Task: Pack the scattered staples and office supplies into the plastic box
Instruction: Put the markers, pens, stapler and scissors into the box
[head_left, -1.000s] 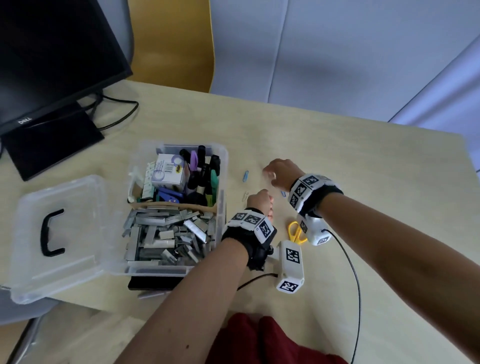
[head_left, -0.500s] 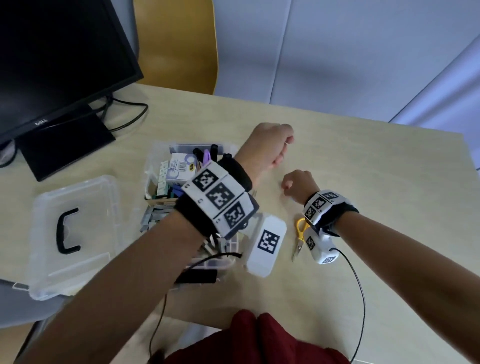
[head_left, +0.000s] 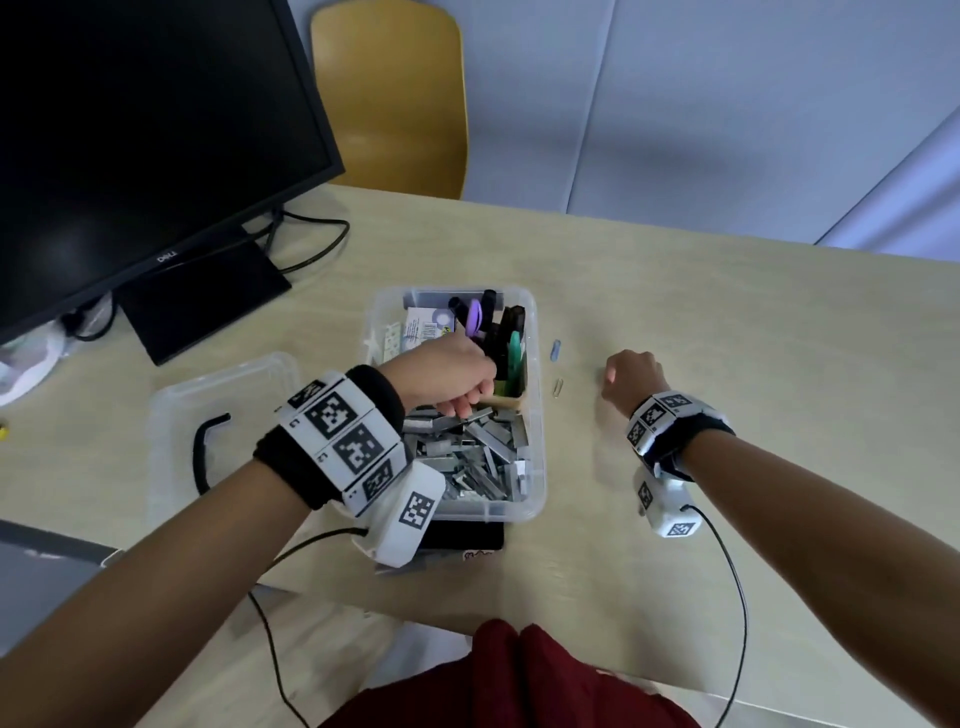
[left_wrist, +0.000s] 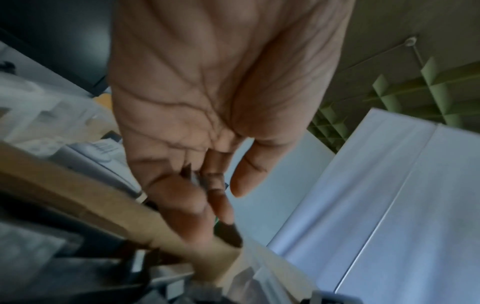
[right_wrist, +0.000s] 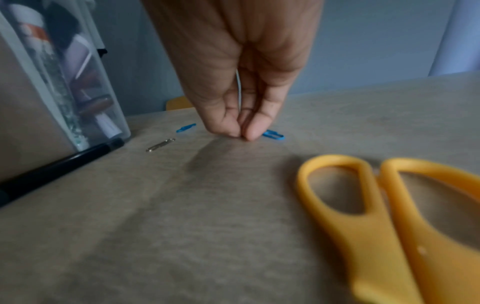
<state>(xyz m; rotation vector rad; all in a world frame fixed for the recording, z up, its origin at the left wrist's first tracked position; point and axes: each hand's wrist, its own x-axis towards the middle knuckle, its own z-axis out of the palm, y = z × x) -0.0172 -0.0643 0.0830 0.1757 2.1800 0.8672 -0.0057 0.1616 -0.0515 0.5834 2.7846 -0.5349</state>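
Note:
The clear plastic box (head_left: 535, 415) holds loose staple strips in its near half and markers behind a cardboard divider. My left hand (head_left: 452, 376) hangs over the divider with its fingers curled down. In the left wrist view a small grey metal piece (left_wrist: 196, 178) shows between those curled fingers, and the thumb stands apart. My right hand (head_left: 631, 376) pinches down onto the table right of the box. Its fingertips (right_wrist: 250, 133) touch beside a blue paper clip (right_wrist: 272, 135), and a thin silver clip (right_wrist: 239, 90) sits in the palm.
A second blue clip (head_left: 556, 349) and a silver clip (head_left: 558, 387) lie between the box and my right hand. Yellow scissors (right_wrist: 389, 216) lie under my right wrist. A black pen (right_wrist: 59, 164) lies against the box. The lid (head_left: 218, 431) lies left, the monitor (head_left: 130, 130) behind.
My left hand swung up from the table beside the right hand and came down over the box. My right hand stayed pinching at the table.

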